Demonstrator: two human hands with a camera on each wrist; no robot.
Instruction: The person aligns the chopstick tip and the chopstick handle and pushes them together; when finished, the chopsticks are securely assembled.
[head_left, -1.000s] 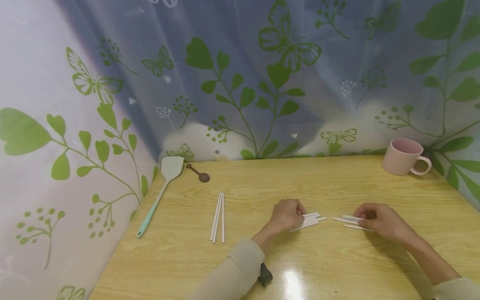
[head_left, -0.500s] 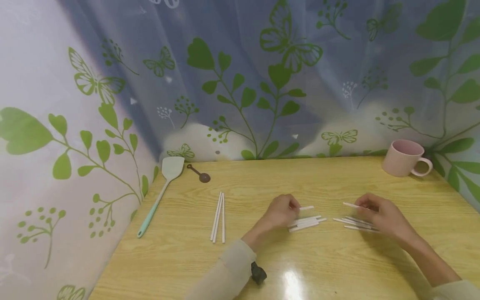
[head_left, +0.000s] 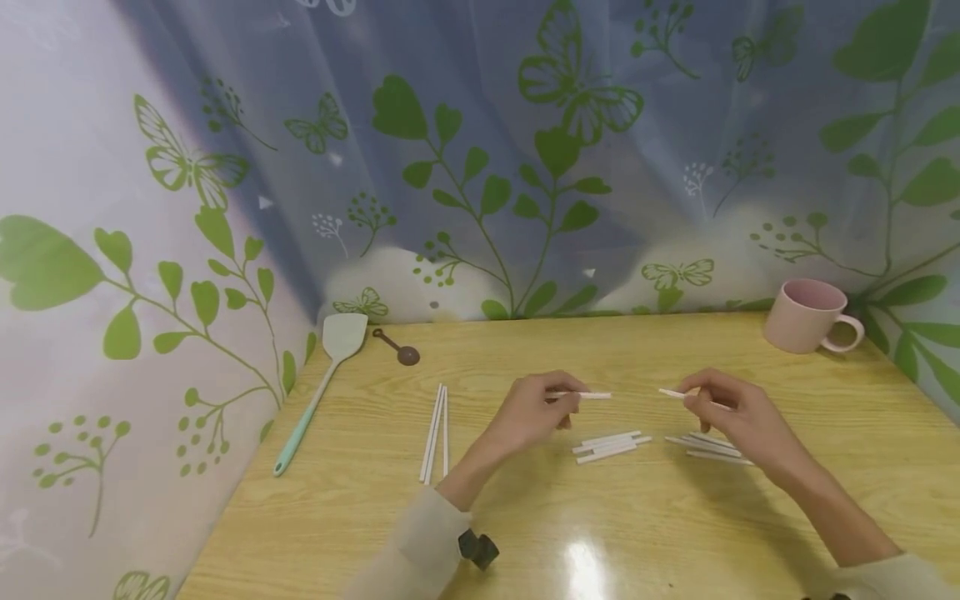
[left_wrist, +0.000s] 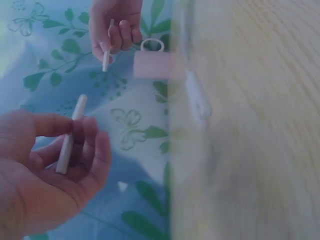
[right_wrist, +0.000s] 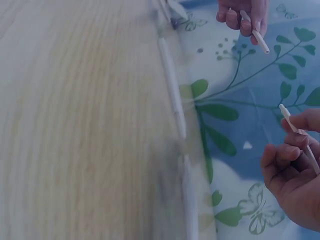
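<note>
Taking the gap between my hands as the clock's centre, my left hand [head_left: 525, 408] was at 9 o'clock, fingers pinching the left stick [head_left: 597, 396], and my right hand [head_left: 738, 412] was at 3, pinching the right stick [head_left: 670, 392]. A second earlier, both sets of fingers had been down at the white piles; since then each hand had come away with a single stick and moved towards 12. I judged that the picking-up was done for this pair, leaving only the lining-up of the two tips, which faced each other across the gap without touching. The left pile [head_left: 607, 454] lay on the table [head_left: 562, 508] at 7 and the right pile [head_left: 712, 457] at 4, while the mug [head_left: 798, 321] stood farther off at 2. From the head, my own fingers hid part of each stick; the left wrist view gave me the left stick from end to end, its rear lying over my palm, and set it against the curtain [left_wrist: 122, 165], well off the wood. The right wrist view alone showed clearly that the right stick looked narrower at its tip; the left stick's end perhaps looked hollow there, but it was too small to be sure.
</note>
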